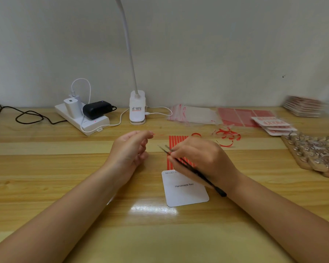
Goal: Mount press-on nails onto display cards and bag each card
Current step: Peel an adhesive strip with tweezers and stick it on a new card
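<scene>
A white display card [186,194] printed "Handmade Nail" lies on the wooden table in front of me. Just behind it lies a red striped adhesive sheet [176,142], partly hidden by my right hand [201,158]. That hand grips black tweezers [198,172] whose tips point up and left over the sheet. My left hand [130,149] hovers to the left, fingers curled, pinching what looks like a thin red strip [157,134] at its fingertips. Press-on nails on wooden sticks [311,152] lie at the right.
Clear bags [194,114] and red sheets [241,115] lie at the back right, with bagged cards [273,125] and a stack of finished packs [304,106]. Peeled red strips [227,136] curl behind the sheet. A white power strip [82,116] and clip lamp [137,109] stand at the back.
</scene>
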Available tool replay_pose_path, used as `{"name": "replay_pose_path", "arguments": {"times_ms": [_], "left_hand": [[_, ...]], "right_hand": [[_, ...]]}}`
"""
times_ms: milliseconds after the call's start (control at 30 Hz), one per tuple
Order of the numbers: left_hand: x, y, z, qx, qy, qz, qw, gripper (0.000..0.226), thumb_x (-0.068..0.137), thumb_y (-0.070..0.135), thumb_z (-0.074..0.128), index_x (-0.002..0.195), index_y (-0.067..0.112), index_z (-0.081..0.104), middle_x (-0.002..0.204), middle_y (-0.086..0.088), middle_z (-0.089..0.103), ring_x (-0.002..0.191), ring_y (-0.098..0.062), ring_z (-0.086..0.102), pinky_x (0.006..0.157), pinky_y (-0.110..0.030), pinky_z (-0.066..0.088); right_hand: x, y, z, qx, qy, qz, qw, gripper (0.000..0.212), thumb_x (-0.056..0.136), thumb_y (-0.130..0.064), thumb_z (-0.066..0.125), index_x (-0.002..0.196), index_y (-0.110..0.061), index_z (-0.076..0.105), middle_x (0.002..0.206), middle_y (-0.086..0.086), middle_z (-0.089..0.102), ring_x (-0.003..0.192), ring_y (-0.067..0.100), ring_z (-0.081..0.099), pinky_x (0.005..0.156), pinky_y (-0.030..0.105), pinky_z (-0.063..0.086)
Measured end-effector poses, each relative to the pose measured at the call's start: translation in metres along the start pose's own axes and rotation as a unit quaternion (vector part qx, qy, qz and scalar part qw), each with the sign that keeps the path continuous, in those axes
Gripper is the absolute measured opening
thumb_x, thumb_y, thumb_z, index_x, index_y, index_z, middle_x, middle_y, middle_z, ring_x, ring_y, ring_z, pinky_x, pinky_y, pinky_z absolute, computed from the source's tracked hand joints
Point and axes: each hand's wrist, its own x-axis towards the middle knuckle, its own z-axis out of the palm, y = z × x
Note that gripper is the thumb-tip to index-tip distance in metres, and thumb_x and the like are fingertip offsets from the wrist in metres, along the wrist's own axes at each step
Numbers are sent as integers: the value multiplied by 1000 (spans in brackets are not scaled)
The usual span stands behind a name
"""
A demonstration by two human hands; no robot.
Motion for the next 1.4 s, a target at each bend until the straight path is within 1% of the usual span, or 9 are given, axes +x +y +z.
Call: {"name": "replay_pose_path", "arguments": {"times_ms": [100,200,400,567,767,1000,1133,1233,1400], "left_hand": [[0,1,-3,12,-29,27,999,7,84,10,61,78,8,64,52,5,44,41,-2,36,38,-14,31],[-1,1,-4,49,-69,58,995,11,83,11,62,72,10,65,51,5,44,40,-2,36,39,-15,34],[-9,5,-5,66,-172,77,980,11,66,24,66,62,14,65,48,6,44,41,-3,35,41,-14,36],[-12,7,-7,85,-231,92,965,10,67,25,65,60,18,66,49,6,43,45,-5,35,43,-14,36],[-10,8,-12,153,-261,113,946,11,70,31,65,61,23,68,54,7,45,48,-4,37,46,-15,37],[-13,6,-11,213,-269,125,931,13,72,31,63,67,18,65,58,10,56,50,-2,44,46,-14,38],[-15,7,-10,219,-268,128,929,12,72,29,63,67,18,65,61,7,55,52,-3,44,46,-14,38],[-15,7,-10,224,-270,128,928,13,73,28,63,70,15,64,62,7,56,52,-3,44,47,-14,38],[-15,7,-10,231,-268,128,926,14,72,29,63,69,15,65,62,6,55,52,-5,44,46,-14,38]], "right_hand": [[3,12,-16,-38,23,61,997,14,83,-12,62,77,-1,68,66,7,67,57,14,62,52,27,51],[-3,23,-33,-116,-47,140,982,26,86,-29,61,78,-6,72,65,2,68,55,13,63,48,28,50],[-11,34,-43,-217,-158,299,916,11,89,-11,58,92,-9,68,90,6,64,84,25,59,62,28,39],[5,34,-40,-307,-269,304,861,21,93,-19,50,106,-12,65,102,3,57,90,23,56,60,26,34],[15,34,-34,-309,-344,311,830,20,91,-15,51,105,-15,65,102,3,57,92,25,58,61,27,38],[20,39,-39,-188,-389,362,826,36,87,-14,54,121,-26,58,112,-1,56,99,20,54,71,30,43],[16,30,-42,-22,-218,430,876,30,92,-34,52,94,-11,71,79,3,64,62,6,52,54,18,34],[14,16,-39,116,-211,508,827,48,89,-52,47,72,-16,73,58,-5,63,45,-6,51,48,14,34],[7,9,-32,274,-157,590,743,33,80,-42,65,65,-14,71,51,-6,57,39,3,41,39,16,32]]}}
